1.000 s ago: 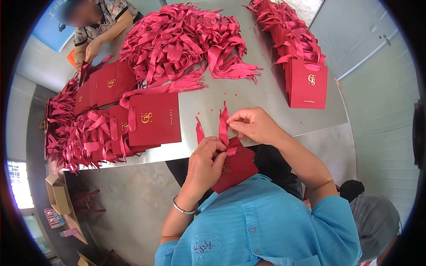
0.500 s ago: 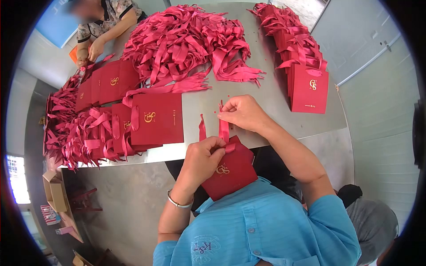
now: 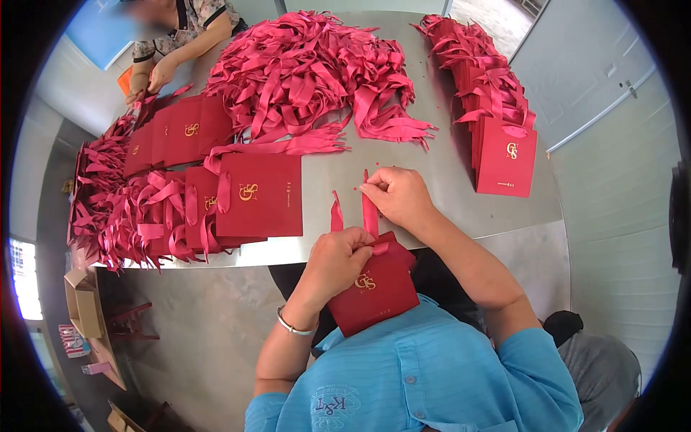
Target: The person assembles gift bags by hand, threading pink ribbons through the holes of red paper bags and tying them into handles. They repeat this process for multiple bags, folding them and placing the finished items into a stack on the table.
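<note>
Your table [image 3: 439,169] ends just beyond your lap, its bare metal open between the bag pile [image 3: 273,209] on your left and the bag row [image 3: 506,173] on your right, nearer than the ribbon heap [image 3: 302,79]. The red bag [image 3: 378,295] sits below both hands; your left hand [image 3: 338,261] grips its top edge, your right hand [image 3: 401,199] pinches a ribbon [image 3: 369,214] above.

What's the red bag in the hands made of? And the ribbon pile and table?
The bag seems stiff card or paper, matte, with flat faces and crisp edges. The ribbon pile looks like satiny fabric: its folds shine. The table is probably metal: grey, dully reflective.
</note>
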Tool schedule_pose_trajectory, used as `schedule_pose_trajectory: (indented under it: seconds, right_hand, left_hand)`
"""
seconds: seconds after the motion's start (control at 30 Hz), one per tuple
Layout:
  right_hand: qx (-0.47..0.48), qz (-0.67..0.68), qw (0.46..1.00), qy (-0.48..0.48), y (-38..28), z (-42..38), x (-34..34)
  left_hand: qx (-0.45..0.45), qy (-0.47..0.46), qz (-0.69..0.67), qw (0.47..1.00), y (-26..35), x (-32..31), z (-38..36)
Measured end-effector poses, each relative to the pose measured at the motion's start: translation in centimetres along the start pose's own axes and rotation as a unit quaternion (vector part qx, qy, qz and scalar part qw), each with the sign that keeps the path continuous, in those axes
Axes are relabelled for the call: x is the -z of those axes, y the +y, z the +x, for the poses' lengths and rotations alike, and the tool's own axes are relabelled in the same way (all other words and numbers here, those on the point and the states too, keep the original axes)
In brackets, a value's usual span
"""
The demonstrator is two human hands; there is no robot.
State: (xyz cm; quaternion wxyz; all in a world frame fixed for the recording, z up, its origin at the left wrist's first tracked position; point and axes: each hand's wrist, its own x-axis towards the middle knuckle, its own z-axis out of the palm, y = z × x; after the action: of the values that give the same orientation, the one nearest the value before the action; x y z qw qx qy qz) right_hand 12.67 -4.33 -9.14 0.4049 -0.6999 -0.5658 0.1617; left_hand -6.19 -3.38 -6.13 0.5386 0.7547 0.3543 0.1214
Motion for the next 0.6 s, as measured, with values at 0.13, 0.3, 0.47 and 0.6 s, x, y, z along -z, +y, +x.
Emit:
schedule_pose_trajectory:
  seconds: [0.13, 0.3, 0.47, 0.6]
  right_hand:
    - [0.007, -0.018, 1.000, 0.021, 0.4, 0.0, -0.5]
    - [0.013, -0.034, 0.998, 0.046, 0.2, -0.1, -0.7]
    - [0.038, -0.021, 0.996, 0.082, 0.6, -0.1, -1.1]
    - [0.041, -0.042, 0.995, 0.086, 0.5, -0.3, -1.1]
  left_hand:
    - [-0.012, 0.007, 0.016, 1.000, -0.3, -0.2, 0.1]
    - [-0.013, 0.004, 0.020, 1.000, -0.4, -0.3, 0.2]
    - [-0.015, 0.001, 0.020, 1.000, -0.3, -0.3, 0.2]
    - [-0.007, 0.003, 0.018, 1.000, -0.3, -0.4, 0.2]
